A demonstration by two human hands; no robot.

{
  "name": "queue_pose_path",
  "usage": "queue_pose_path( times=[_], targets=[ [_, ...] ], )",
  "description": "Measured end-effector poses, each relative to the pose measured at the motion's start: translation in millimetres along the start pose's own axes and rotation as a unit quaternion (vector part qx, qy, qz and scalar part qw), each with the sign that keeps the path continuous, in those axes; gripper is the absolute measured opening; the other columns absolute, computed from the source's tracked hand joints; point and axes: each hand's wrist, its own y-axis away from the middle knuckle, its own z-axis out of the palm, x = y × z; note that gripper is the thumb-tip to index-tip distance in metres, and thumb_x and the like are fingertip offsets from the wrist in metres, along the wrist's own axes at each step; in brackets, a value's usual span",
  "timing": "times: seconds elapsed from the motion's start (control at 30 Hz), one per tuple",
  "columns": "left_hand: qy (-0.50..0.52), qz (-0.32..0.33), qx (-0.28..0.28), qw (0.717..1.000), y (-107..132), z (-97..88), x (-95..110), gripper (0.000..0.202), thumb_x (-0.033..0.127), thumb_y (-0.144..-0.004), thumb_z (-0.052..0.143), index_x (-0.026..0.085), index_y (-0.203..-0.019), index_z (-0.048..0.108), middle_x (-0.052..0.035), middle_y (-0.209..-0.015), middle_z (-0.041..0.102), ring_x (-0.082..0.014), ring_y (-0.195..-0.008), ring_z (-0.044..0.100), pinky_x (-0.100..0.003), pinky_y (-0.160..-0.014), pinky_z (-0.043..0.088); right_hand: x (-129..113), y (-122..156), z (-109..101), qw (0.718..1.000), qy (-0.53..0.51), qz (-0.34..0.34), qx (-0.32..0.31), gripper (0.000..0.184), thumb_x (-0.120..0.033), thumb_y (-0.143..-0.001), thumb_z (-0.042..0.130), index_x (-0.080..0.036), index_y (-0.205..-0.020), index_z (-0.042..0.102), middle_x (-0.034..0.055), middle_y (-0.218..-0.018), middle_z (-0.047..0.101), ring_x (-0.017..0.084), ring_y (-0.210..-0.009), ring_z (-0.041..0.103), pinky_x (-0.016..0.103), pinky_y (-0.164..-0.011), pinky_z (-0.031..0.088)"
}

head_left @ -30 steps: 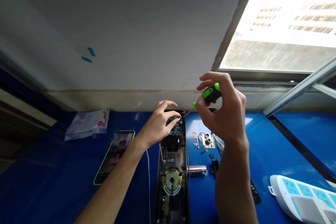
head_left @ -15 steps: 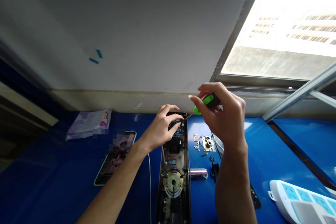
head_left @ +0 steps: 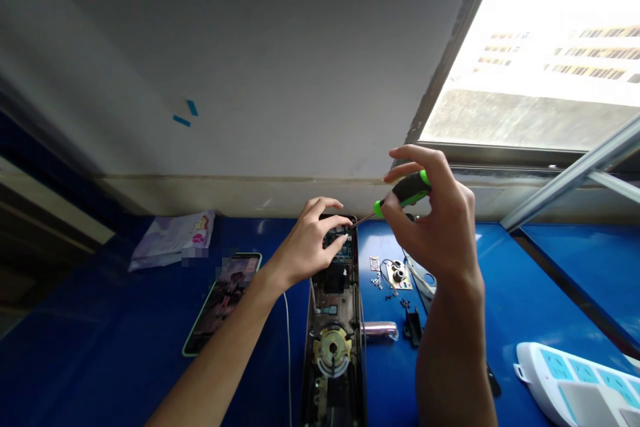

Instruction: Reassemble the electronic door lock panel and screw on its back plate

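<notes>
In my right hand [head_left: 440, 213] is a screwdriver [head_left: 411, 189] with a green and black handle. Its fingers are partly lifted around the handle, and the shaft slants down left to the upper right corner of an opened long black device casing [head_left: 336, 307]. My left hand [head_left: 313, 237] hovers over the green circuit board [head_left: 342, 250] at the casing's far end. Its thumb and index finger are apart, the index fingertip close beside the screwdriver's tip; whether they touch is unclear. A round speaker-like part [head_left: 333, 347] sits lower in the casing.
Right of the casing lie small screws [head_left: 377, 280], a small board with a round part [head_left: 399, 275], a pink wrapped cylinder [head_left: 380, 330] and a black plastic piece [head_left: 413, 327]. A phone [head_left: 223, 307] and a packet [head_left: 173, 240] lie left; a power strip [head_left: 575, 373] stands right.
My right hand has shifted slightly right and its fingers have changed their hold, turning the screwdriver's handle. The left hand stays nearly in place. The whole view has moved a little.
</notes>
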Motion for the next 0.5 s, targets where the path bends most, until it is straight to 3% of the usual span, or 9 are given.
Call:
queue_pose_path(
  times=[0.2, 0.33, 0.43, 0.5],
  targets=[
    [-0.017, 0.044, 0.028, 0.999, -4, -0.6, 3, 0.012, 0.023, -0.098, 0.069, 0.020, -0.104, 0.079, -0.0115, -0.130, 0.065, -0.0314, -0.137, 0.050, -0.055, -0.117, 0.049, 1, 2, -10, 0.998, -0.030, -0.008, 0.060, 0.041, -0.012, -0.081, 0.064, -0.026, -0.119, 0.062, 0.0007, -0.097, 0.075, 0.019, -0.077, 0.074, 0.036, -0.069, 0.063],
    [-0.046, 0.078, 0.023, 0.996, -17, -5.6, 16, 0.011, 0.022, -0.100, 0.068, 0.020, -0.100, 0.079, -0.0101, -0.121, 0.069, -0.0305, -0.130, 0.053, -0.052, -0.111, 0.051, 1, 5, -30, 0.998, -0.028, 0.011, 0.056, 0.039, -0.013, -0.083, 0.065, -0.028, -0.119, 0.061, 0.0022, -0.100, 0.073, 0.022, -0.086, 0.076, 0.040, -0.072, 0.063],
    [-0.098, 0.106, -0.045, 0.989, -37, -4.8, 35, 0.014, 0.019, -0.100, 0.065, 0.019, -0.103, 0.079, -0.0096, -0.113, 0.073, -0.0289, -0.116, 0.060, -0.047, -0.100, 0.055, 6, 10, -51, 0.997, -0.006, 0.018, 0.069, 0.039, -0.017, -0.084, 0.066, -0.029, -0.121, 0.061, 0.0020, -0.096, 0.073, 0.024, -0.085, 0.077, 0.039, -0.066, 0.061],
    [-0.141, 0.133, -0.134, 0.972, -52, 2.4, 49, 0.019, 0.012, -0.100, 0.061, 0.017, -0.098, 0.079, -0.0098, -0.105, 0.075, -0.0274, -0.107, 0.064, -0.043, -0.093, 0.056, 12, 15, -65, 0.995, 0.027, 0.041, 0.083, 0.040, -0.019, -0.083, 0.068, -0.029, -0.121, 0.062, 0.0017, -0.094, 0.074, 0.024, -0.078, 0.076, 0.040, -0.066, 0.060]
  ],
)
